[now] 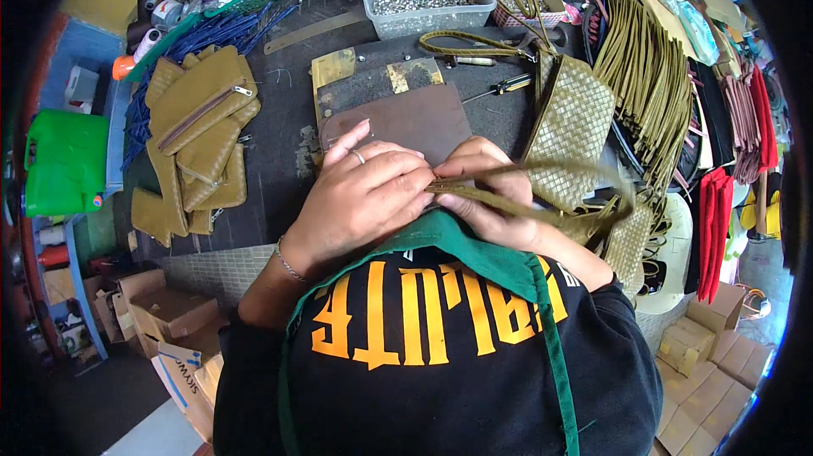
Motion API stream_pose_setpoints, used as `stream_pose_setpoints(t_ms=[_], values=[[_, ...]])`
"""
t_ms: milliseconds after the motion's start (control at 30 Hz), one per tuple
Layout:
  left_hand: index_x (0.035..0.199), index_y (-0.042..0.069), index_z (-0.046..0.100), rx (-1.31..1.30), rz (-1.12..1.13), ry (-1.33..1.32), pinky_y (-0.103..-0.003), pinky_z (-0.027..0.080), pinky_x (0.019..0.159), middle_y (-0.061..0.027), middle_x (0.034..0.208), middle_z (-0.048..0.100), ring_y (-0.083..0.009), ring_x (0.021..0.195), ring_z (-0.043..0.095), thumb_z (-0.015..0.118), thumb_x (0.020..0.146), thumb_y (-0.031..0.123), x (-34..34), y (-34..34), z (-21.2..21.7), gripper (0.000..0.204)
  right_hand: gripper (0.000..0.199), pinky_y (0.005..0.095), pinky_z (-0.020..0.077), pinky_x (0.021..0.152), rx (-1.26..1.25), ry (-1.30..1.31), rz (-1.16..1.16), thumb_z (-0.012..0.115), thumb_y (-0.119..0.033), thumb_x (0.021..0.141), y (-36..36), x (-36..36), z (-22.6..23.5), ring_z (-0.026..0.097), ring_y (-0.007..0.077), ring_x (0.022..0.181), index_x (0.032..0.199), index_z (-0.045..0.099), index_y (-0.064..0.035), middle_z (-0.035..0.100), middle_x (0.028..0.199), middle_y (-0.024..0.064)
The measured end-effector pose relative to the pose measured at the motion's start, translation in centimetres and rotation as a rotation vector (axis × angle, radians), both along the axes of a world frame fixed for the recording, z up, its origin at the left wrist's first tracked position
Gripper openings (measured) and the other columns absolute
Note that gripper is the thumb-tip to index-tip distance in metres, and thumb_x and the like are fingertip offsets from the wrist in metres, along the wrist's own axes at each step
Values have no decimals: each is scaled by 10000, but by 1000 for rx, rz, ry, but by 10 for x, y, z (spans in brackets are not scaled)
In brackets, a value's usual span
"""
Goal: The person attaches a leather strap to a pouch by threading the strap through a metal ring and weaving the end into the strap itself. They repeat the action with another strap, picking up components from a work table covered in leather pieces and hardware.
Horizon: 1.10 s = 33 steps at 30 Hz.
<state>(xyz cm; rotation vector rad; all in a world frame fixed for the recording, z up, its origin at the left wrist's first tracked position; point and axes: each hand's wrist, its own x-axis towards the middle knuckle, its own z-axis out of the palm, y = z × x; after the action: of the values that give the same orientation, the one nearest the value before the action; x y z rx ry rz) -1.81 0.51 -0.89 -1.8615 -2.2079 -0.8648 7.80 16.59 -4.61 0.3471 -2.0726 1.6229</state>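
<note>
Over the near edge of the worktop (279, 193), above the green apron (474, 240): one narrow olive strap (624, 182), bent into a loop standing out rightward. Left hand (373, 189): fingers curled, pinching the strap's gathered end, one finger lifted; thumb not clearly visible. Right hand (512, 187): thumb and fingers closed on the strap just beside. Handling, judged from where I stand: pinch close to the end, edges level, loop clear of the forearm. Beyond: one flat brown slab (406, 121). Right: one screwdriver (512, 83); one woven-pattern wristlet pouch (572, 117); one sheaf of olive strips (648, 66). Far side: one translucent tub (394, 28), small metal fittings (428, 0) inside. Left: piled olive zip pouches (207, 160).
</note>
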Motion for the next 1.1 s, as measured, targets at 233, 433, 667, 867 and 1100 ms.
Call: stream_pose_setpoints(t_ms=[233, 433, 667, 867, 1100], values=[[837, 22, 596, -56, -28, -412, -381, 380, 844, -51, 813, 584, -197, 768, 568, 588, 763, 144, 0, 10, -1, 143, 160, 237, 430, 649, -295, -207, 76, 655, -71, 728, 5, 0, -7, 517, 96, 752, 792, 527, 0, 547, 834, 52], [794, -38, 594, 74, -163, -795, -280, 436, 623, -111, 736, 585, -193, 683, 568, 585, 766, 79, -1, 14, -12, 120, 105, 203, 437, 679, -536, -456, 278, 624, -35, 755, 17, 1, -10, 523, 62, 761, 815, 544, -4, 554, 814, 2], [791, -56, 589, 100, -95, -868, -263, 433, 580, -127, 730, 580, -163, 659, 556, 583, 777, 72, 4, 17, -15, 129, 137, 226, 436, 703, -537, -330, 231, 600, -12, 771, 28, 0, -23, 527, 64, 770, 902, 565, 5, 587, 837, 6], [823, -66, 604, 74, -76, -750, -245, 431, 566, -117, 758, 585, -148, 661, 550, 589, 766, 57, 3, 19, -6, 137, 158, 366, 441, 656, 699, -518, -375, 596, -32, 664, 75, -16, -72, 529, 325, 723, 816, 554, -29, 550, 770, 125], [807, -59, 600, 46, -45, -668, -253, 431, 573, -112, 755, 583, -159, 669, 553, 596, 757, 62, -1, 16, -2, 130, 415, 320, 437, 765, 172, -386, 57, 684, -108, 661, 55, -7, -10, 543, 244, 872, 1035, 534, -9, 538, 959, 105]])
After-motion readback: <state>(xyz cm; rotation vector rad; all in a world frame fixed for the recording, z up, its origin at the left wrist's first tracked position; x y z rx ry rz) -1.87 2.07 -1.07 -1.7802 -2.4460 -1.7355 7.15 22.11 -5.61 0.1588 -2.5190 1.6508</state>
